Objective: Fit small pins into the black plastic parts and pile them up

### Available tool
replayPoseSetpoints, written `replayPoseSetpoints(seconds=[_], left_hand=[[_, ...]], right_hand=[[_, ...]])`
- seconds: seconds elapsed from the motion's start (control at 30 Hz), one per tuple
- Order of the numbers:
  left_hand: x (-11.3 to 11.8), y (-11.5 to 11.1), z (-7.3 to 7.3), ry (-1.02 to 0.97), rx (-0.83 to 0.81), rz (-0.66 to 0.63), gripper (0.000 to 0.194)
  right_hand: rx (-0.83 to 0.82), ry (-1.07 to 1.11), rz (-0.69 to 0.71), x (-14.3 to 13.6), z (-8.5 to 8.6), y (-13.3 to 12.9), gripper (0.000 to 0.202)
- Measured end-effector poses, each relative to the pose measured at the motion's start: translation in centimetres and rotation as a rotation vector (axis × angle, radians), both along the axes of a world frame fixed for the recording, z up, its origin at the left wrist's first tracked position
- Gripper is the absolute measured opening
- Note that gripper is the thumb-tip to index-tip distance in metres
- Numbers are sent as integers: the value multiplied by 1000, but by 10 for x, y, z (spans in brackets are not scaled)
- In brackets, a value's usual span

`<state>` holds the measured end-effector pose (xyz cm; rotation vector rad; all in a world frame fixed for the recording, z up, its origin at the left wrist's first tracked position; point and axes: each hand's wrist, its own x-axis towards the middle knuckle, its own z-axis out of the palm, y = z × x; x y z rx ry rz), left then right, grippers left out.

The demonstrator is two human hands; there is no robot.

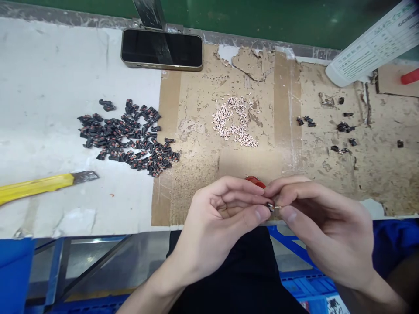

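Note:
My left hand point(225, 222) pinches a small black part point(270, 207) between thumb and fingers, close to the table's front edge. Facing it, my right hand point(317, 218) holds a tiny light-coloured piece point(278, 207) between thumb and forefinger, its end at the black part. Just behind the fingertips shows a red round object point(255, 181), partly hidden by my hands. Small pale pieces point(231, 120) lie in a loose pile on the cardboard point(199, 161). To the left spreads a larger pile of black parts with copper-coloured bits point(121, 131).
A yellow cutter point(39, 187) lies at the left. At the back are a phone point(162, 50) and a metal post point(149, 15). A white bottle point(369, 48) and a red object point(410, 77) are at the right, with scattered black parts point(343, 127) in front.

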<state>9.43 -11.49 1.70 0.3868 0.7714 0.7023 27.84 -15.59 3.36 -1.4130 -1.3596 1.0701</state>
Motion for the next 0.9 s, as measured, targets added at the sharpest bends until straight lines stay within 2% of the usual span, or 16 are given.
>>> replayPoseSetpoints(seconds=[0.33, 0.53, 0.63, 0.73, 0.83, 0.9], left_hand=[[-1, 5, 6, -25, -24, -10, 23], [-2, 6, 4, -70, -58, 19, 33], [-2, 6, 6, -47, -71, 41, 37], [1, 5, 8, -32, -86, 62, 38], [6, 2, 9, -43, -98, 96, 41], [10, -1, 9, -77, -112, 105, 43]], right_hand=[[103, -126, 69, 4, 3, 2, 21], [67, -49, 43, 2, -4, 5, 22], [84, 8, 9, 1, -6, 3, 32], [182, 4, 5, 5, -5, 1, 43], [262, -108, 17, 12, -10, -3, 37], [256, -100, -12, 17, -22, -6, 29]])
